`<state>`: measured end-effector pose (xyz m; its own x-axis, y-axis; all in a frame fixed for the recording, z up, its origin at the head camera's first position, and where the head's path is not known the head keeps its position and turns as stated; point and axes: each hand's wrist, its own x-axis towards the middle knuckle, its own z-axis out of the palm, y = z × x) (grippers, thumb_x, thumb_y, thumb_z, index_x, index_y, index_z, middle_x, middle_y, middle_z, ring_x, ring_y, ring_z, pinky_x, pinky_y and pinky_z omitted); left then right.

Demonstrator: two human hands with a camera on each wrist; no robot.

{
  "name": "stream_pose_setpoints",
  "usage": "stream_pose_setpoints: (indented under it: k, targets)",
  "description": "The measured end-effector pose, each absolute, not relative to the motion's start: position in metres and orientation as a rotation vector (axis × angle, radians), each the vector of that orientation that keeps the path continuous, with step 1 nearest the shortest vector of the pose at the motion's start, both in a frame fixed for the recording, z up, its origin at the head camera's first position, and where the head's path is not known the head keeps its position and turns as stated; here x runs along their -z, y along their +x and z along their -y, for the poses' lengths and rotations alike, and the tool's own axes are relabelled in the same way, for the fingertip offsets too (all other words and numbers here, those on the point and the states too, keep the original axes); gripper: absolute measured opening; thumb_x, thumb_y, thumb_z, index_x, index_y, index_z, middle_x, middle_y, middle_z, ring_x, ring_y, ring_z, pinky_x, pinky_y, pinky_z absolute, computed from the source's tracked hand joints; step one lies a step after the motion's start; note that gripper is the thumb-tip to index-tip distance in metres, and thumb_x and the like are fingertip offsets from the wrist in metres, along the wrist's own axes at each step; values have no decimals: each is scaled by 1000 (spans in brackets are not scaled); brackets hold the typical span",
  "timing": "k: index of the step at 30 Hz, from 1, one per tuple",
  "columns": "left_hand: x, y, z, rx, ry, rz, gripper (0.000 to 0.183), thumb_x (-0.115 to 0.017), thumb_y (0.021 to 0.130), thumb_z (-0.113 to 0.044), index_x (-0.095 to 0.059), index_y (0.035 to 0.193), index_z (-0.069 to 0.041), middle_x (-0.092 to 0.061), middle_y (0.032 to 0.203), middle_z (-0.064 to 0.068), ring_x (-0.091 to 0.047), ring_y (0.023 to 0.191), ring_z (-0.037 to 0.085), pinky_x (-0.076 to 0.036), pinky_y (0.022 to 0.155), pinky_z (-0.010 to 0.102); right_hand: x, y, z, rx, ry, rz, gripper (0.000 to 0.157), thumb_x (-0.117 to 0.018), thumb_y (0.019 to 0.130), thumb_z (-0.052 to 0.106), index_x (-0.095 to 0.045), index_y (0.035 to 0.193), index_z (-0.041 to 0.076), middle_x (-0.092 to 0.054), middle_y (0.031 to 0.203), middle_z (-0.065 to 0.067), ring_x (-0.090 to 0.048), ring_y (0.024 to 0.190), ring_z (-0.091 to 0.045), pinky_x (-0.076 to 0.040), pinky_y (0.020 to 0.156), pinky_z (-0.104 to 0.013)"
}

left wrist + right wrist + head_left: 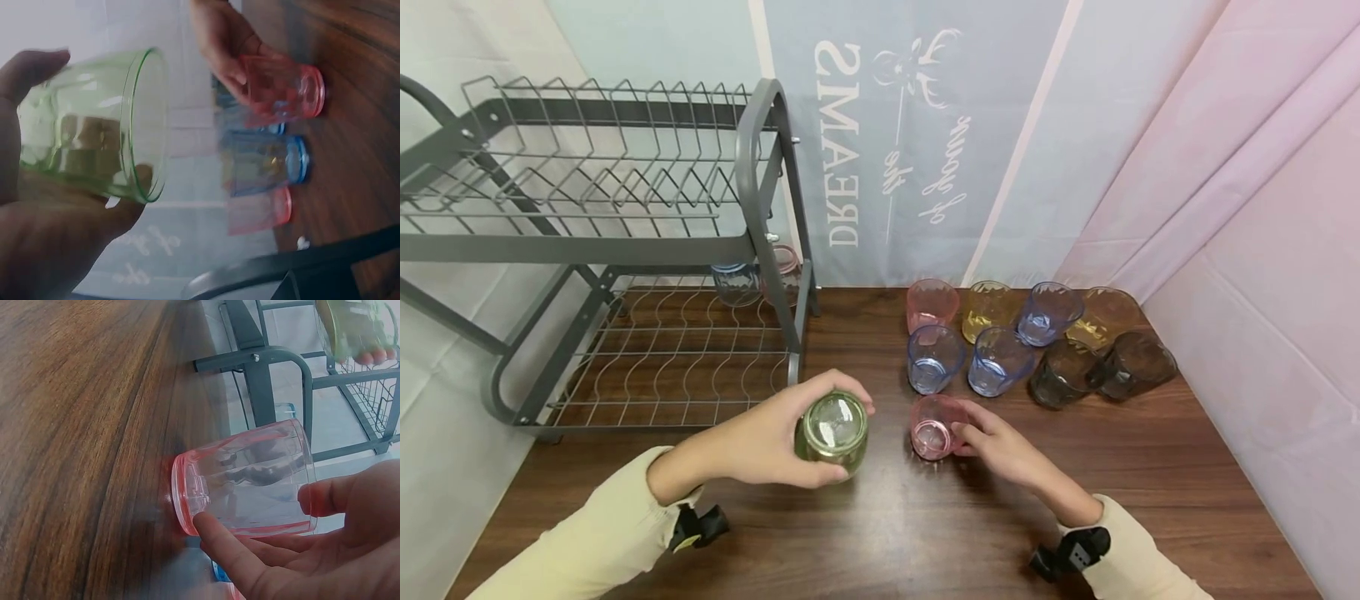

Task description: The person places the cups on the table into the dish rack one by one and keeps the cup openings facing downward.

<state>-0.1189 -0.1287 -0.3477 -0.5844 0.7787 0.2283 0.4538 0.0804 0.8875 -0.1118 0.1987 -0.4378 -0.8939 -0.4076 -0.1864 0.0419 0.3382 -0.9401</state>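
My left hand (775, 433) grips a green glass (835, 429) upside down above the table, its base facing up. In the left wrist view the fingers and thumb wrap the green glass (81, 125), and its open rim points towards the tabletop. My right hand (1003, 446) holds a pink glass (934, 429) by its right side, thumb near the rim. The right wrist view shows the pink glass (244, 478) mouth up, its base right at the wood, with fingertips along its wall. Just behind it are two blue glasses (936, 358).
More glasses stand at the back right: pink (932, 302), yellow (988, 310), blue (1049, 312) and dark grey (1060, 373). A two-tier grey dish rack (572, 248) stands at left; a blue glass (736, 285) and a pink glass (782, 275) sit upside down on its lower shelf.
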Motion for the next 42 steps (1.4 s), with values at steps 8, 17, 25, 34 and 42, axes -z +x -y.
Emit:
stream_pose_setpoints:
  k: [8, 17, 25, 34, 42]
  targets:
    - [332, -117, 156, -1363, 1277, -2067, 59, -81, 84, -12, -50, 134, -19, -58, 128, 1, -63, 108, 18, -56, 94, 36, 438, -113, -200, 1571, -322, -2216, 47, -44, 106, 5, -36, 147, -16, -43, 144, -38, -57, 121, -42, -58, 91, -40]
    - [314, -123, 198, -1387, 1226, -2128, 62, -81, 85, -4, -49, 137, -16, -58, 131, 7, -65, 111, 23, -56, 95, 36, 436, -112, -200, 1555, -312, -2218, 46, -44, 106, 5, -36, 146, -17, -42, 146, -38, -57, 121, -42, -57, 92, -41]
    - [324, -148, 241, -1437, 1217, -2264, 65, -79, 81, 9, -49, 137, -6, -59, 131, 10, -65, 112, 20, -57, 92, 31, 435, -112, -198, 1553, -325, -2207, 44, -44, 106, 4, -37, 143, -19, -45, 142, -38, -59, 118, -40, -58, 90, -43]
    - [342, -177, 282, -1479, 920, -2537, 59, -74, 85, 11, -50, 137, -3, -61, 132, 1, -61, 115, 8, -48, 92, 16, 438, -112, -196, 1554, -318, -2199, 45, -44, 105, 3, -38, 144, -18, -45, 142, -37, -59, 119, -40, -57, 91, -39]
    - [342, -210, 299, -1400, 395, -2808, 63, -77, 92, -12, -44, 144, -4, -55, 129, 3, -57, 104, 1, -46, 84, 14, 438, -111, -198, 1553, -297, -2217, 45, -43, 104, 3, -39, 143, -17, -46, 142, -37, -52, 128, -45, -57, 91, -38]
